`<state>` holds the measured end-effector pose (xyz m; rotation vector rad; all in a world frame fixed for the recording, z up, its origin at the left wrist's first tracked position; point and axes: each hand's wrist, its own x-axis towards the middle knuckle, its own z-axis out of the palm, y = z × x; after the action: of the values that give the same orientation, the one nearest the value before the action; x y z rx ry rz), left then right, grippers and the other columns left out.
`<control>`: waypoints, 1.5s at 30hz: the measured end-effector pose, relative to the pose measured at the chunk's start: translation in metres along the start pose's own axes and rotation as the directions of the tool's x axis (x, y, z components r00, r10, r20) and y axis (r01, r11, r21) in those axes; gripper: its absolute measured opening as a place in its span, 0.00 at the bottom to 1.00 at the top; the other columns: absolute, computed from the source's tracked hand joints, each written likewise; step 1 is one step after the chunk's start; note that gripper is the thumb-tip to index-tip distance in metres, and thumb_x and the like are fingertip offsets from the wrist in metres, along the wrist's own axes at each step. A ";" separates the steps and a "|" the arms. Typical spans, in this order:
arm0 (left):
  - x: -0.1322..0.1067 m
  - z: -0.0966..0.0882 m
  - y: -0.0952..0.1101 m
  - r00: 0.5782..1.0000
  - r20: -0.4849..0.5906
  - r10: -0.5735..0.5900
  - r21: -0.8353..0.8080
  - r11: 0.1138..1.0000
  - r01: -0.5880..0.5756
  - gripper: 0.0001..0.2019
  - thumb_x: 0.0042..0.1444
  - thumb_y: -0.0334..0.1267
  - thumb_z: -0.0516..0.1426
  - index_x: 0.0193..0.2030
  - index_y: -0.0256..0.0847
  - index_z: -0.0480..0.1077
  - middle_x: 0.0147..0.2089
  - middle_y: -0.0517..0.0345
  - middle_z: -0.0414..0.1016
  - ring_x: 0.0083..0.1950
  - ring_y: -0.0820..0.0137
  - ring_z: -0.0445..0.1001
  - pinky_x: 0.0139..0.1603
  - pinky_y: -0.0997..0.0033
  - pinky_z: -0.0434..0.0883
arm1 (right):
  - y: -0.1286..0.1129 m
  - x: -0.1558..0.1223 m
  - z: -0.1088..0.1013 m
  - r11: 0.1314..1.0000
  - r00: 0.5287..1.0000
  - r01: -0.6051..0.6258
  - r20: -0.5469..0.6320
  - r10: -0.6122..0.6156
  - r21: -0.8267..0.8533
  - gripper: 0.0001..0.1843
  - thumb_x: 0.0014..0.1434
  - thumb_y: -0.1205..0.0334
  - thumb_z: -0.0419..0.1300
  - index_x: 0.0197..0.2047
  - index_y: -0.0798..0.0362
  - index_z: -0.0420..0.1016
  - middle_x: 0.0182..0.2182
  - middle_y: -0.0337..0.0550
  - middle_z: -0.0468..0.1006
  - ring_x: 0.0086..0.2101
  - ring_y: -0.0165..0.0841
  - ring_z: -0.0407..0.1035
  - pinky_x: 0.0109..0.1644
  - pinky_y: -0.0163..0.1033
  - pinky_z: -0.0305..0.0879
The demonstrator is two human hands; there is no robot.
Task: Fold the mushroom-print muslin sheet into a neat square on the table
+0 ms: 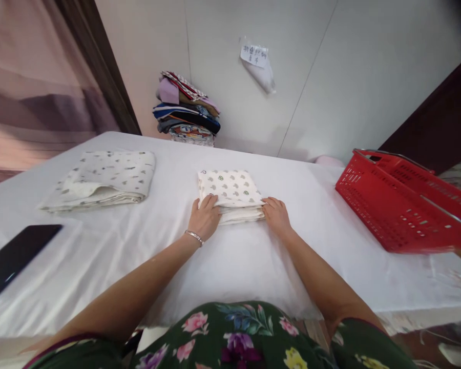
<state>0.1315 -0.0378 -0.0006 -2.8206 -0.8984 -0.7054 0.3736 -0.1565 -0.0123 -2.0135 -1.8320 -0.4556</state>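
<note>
A small folded white cloth [230,192] with green heart prints lies in the middle of the white-covered table [223,256]. My left hand [204,217], with a silver bracelet on the wrist, grips the cloth's near left corner, fingertips on top. My right hand [277,213] holds the near right corner, fingers curled at its edge. Both hands are closed on the folded stack.
A larger folded white printed cloth [103,179] lies at the left. A black phone [17,256] rests near the left edge. A red plastic basket [403,200] stands at the right. A stack of coloured folded fabrics [186,110] sits against the back wall.
</note>
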 end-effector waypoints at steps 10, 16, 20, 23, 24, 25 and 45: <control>0.000 -0.004 0.001 0.999 -0.005 -0.041 0.019 0.999 0.041 0.14 0.55 0.25 0.47 0.30 0.38 0.72 0.57 0.45 0.67 0.63 0.57 0.58 0.59 0.44 0.57 | -0.006 -0.011 0.006 0.997 0.997 -0.072 -0.028 0.072 -0.002 0.12 0.63 0.65 0.49 0.37 0.53 0.74 0.51 0.48 0.70 0.53 0.41 0.59 0.53 0.48 0.56; -0.001 -0.009 0.000 0.992 -0.100 0.082 -0.030 0.996 -0.086 0.12 0.58 0.30 0.47 0.36 0.40 0.72 0.59 0.50 0.66 0.64 0.60 0.58 0.62 0.47 0.54 | -0.004 -0.010 0.010 0.972 0.972 -0.234 0.031 0.233 0.024 0.12 0.61 0.62 0.51 0.33 0.53 0.75 0.52 0.48 0.70 0.55 0.44 0.58 0.54 0.51 0.55; -0.006 -0.005 -0.004 0.998 -0.036 0.052 0.010 0.999 -0.052 0.12 0.58 0.31 0.48 0.32 0.39 0.72 0.58 0.46 0.67 0.62 0.57 0.61 0.60 0.45 0.56 | -0.003 -0.007 0.012 0.970 0.979 -0.190 -0.043 0.198 0.153 0.11 0.61 0.65 0.50 0.33 0.52 0.74 0.51 0.45 0.72 0.54 0.40 0.60 0.56 0.49 0.56; -0.008 -0.003 -0.007 0.999 -0.026 0.041 0.009 0.999 -0.040 0.11 0.56 0.30 0.49 0.31 0.39 0.72 0.58 0.45 0.67 0.62 0.57 0.60 0.60 0.45 0.56 | -0.001 -0.010 0.011 0.986 0.990 -0.063 -0.119 0.082 0.154 0.11 0.61 0.67 0.49 0.34 0.52 0.72 0.52 0.46 0.70 0.55 0.39 0.58 0.57 0.49 0.57; -0.009 -0.003 -0.008 0.999 -0.033 0.042 0.006 0.999 -0.042 0.10 0.56 0.30 0.49 0.31 0.39 0.72 0.58 0.45 0.66 0.62 0.57 0.60 0.60 0.46 0.56 | 0.000 -0.012 0.011 0.990 0.992 -0.030 -0.118 0.046 0.138 0.11 0.61 0.68 0.49 0.34 0.52 0.72 0.52 0.47 0.70 0.55 0.40 0.58 0.57 0.49 0.57; -0.009 -0.004 -0.009 0.998 -0.043 0.046 0.001 0.999 -0.046 0.10 0.56 0.30 0.49 0.31 0.39 0.72 0.58 0.46 0.66 0.62 0.57 0.61 0.59 0.46 0.56 | 0.000 -0.014 0.011 0.992 0.994 -0.003 -0.109 0.016 0.123 0.11 0.60 0.69 0.48 0.34 0.53 0.71 0.52 0.47 0.70 0.55 0.40 0.58 0.56 0.50 0.58; -0.020 0.002 -0.022 0.988 -0.136 0.069 -0.290 0.951 -0.107 0.08 0.56 0.36 0.50 0.34 0.40 0.70 0.54 0.48 0.71 0.56 0.64 0.68 0.55 0.60 0.65 | 0.007 -0.027 0.003 0.939 0.991 0.008 -0.125 0.037 0.345 0.10 0.61 0.63 0.49 0.36 0.50 0.71 0.50 0.46 0.72 0.53 0.36 0.61 0.56 0.48 0.61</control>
<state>0.1058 -0.0300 -0.0127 -3.0050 -0.6918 -1.0732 0.3778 -0.1788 -0.0283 -1.7176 -1.6818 -0.2330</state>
